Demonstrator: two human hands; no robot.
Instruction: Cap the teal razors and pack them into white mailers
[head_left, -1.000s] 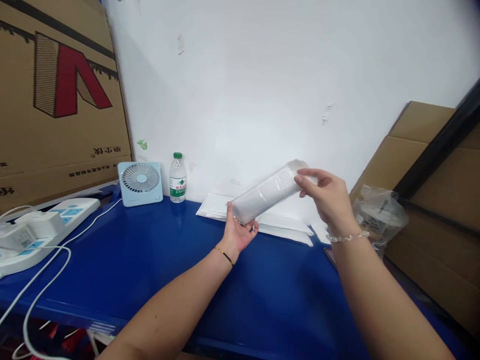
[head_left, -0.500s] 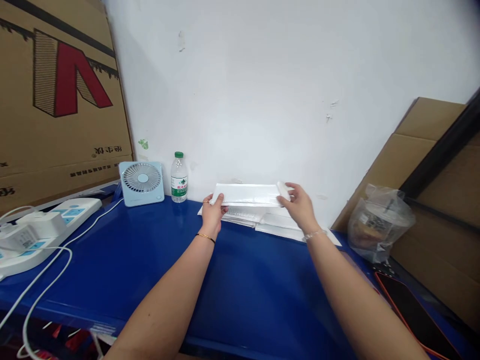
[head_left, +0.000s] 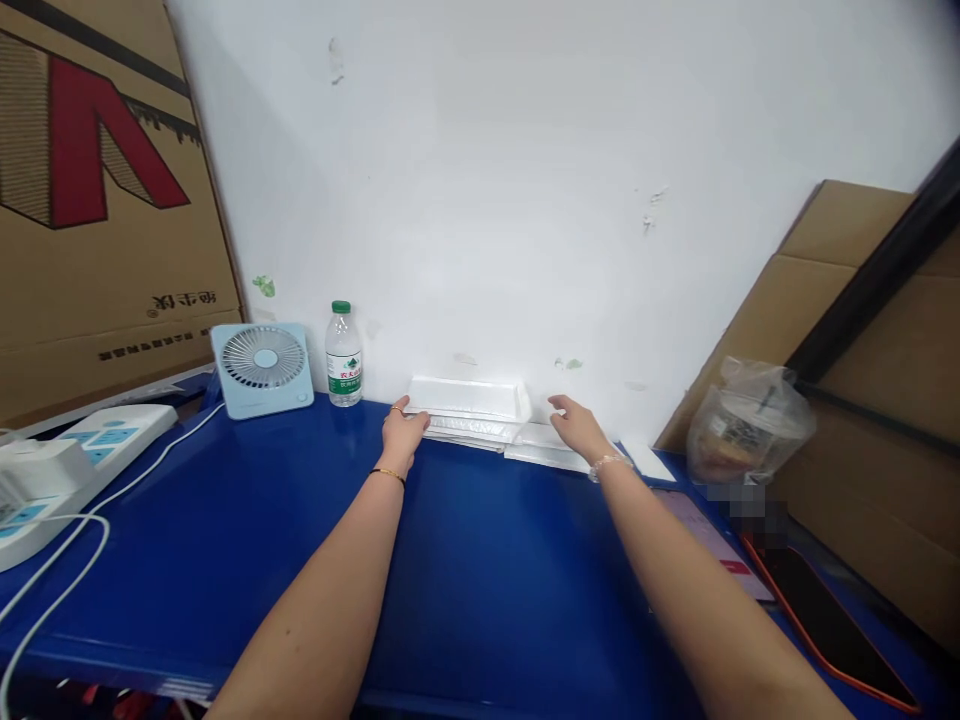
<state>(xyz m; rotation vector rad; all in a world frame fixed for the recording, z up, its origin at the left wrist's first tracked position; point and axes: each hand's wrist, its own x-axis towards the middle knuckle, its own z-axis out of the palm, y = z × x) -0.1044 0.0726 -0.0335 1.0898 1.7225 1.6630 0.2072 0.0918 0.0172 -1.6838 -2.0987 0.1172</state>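
Note:
A flat white packet (head_left: 465,396), seemingly folded plastic, lies on a stack of similar white packets (head_left: 472,430) against the wall. My left hand (head_left: 405,432) is at its left end, with the thumb and index finger closed about the edge. The packet's right end curls up a little. Off to the right, my right hand (head_left: 581,425) is apart from that end, with fingers extended and nothing in them. Below it lie more white packets (head_left: 547,452), partly hidden by the hand and wrist.
On the blue table (head_left: 480,560), a fan (head_left: 264,370) and a water bottle (head_left: 344,355) stand left, near a power strip (head_left: 112,440) with white cables. At right are a bagged cup (head_left: 750,425), a phone (head_left: 832,620) and cardboard (head_left: 817,240). A large carton (head_left: 112,250) stands left.
The white packet has come down from between both hands onto the stack. My right hand has let go of its right end, while my left hand stays at the left end. The view has shifted slightly.

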